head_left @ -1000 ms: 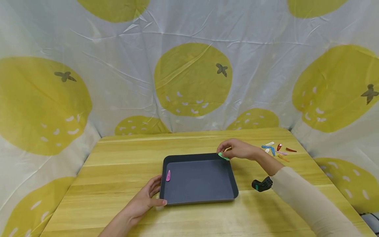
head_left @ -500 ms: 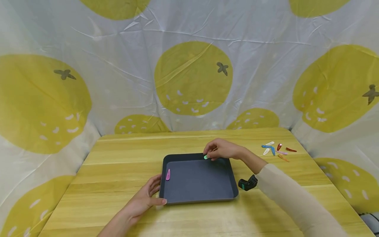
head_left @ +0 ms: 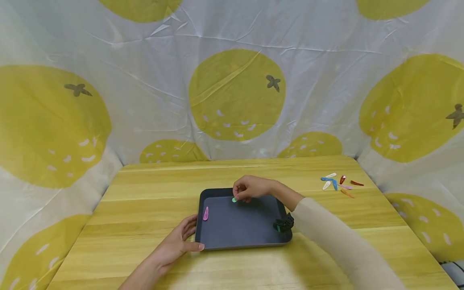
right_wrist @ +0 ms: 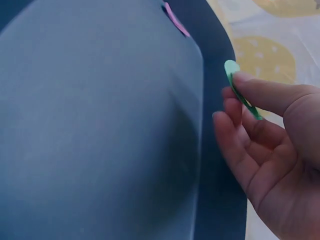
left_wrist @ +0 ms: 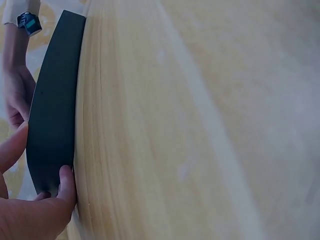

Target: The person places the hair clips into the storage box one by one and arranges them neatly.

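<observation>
My right hand (head_left: 253,187) pinches a green hair clip (head_left: 234,199) over the far part of a dark tray (head_left: 243,225). In the right wrist view the green clip (right_wrist: 242,92) is held between the thumb and fingers of the hand (right_wrist: 280,140). A pink clip (head_left: 206,214) lies inside the tray along its left side. My left hand (head_left: 174,245) grips the tray's near left corner, thumb on the rim; the left wrist view shows its fingers (left_wrist: 65,187) against the tray's outer wall (left_wrist: 55,100).
At the back right of the wooden table (head_left: 152,201) lie several clips: white (head_left: 326,185), blue (head_left: 334,184), dark red (head_left: 342,179), orange (head_left: 347,193) and others. A black device (head_left: 284,224) sits at my right wrist. A fruit-patterned curtain (head_left: 156,96) stands behind the table.
My right hand has moved left from the tray's far right corner, over the tray, with the green clip in its fingers. The left hand and the tray have stayed in place.
</observation>
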A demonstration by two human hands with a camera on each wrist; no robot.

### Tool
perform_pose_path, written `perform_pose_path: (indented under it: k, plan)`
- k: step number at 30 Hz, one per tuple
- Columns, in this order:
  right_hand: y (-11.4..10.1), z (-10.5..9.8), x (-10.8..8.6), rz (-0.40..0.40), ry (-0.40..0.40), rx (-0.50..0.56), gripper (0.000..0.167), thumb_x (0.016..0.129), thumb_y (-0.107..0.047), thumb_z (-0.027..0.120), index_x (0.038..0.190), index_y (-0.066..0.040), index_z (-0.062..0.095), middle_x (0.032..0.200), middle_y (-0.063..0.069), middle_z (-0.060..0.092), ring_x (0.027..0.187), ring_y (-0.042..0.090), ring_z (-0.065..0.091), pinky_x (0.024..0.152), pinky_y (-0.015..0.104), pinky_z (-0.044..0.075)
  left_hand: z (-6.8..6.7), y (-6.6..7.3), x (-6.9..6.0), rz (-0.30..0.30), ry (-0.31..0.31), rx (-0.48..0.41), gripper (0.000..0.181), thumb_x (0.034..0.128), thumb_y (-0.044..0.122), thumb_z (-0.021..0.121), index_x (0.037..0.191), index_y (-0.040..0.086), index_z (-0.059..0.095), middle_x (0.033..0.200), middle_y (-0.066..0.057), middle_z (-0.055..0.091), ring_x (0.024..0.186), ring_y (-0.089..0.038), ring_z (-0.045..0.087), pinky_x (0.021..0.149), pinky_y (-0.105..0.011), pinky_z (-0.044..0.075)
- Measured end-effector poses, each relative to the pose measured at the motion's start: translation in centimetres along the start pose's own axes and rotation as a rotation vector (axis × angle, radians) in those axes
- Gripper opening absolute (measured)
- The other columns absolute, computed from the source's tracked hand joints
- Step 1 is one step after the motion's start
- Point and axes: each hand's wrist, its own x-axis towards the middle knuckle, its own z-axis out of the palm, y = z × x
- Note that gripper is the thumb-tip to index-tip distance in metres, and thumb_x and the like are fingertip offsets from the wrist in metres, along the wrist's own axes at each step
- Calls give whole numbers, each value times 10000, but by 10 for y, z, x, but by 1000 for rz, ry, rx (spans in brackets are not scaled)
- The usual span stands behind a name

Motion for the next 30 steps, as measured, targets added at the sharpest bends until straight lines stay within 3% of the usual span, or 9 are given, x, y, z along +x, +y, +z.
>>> perform_pose_path:
  k: [3,10,21,30]
  plan:
    - [-3,4,9,2,-12,-6,87,1033,-25,615,991,-17,691,805,71,643,683,146,573,666,278,524,0,0,1,6,-10,0,992,804,-57,831,1599,14,242,1647,-232,242,1483,-451,236,1147,-545,318]
    - [-8,15,27,12,-15,-3,122,997,42,630,1047,2,733,976,47,706,859,161,684,755,300,578,-1,0,1,12,-36,-14,982,830,-61,808,1604,2,206,1650,-242,220,1490,-451,215,1128,-498,350]
    - [-18,36,60,-37,-86,-29,138,913,49,714,1037,1,678,901,76,689,760,117,626,693,258,523,-4,1,-3,3,-22,-15,979,834,-79,794,1607,3,200,1654,-249,207,1491,-456,207,1100,-493,362]
    - [-23,44,73,-17,-102,-196,96,910,-14,776,913,-95,726,782,-65,668,676,73,578,638,227,473,-2,3,1,-7,-22,-23,966,832,-64,807,1600,8,225,1651,-234,226,1491,-443,221,1126,-512,344]
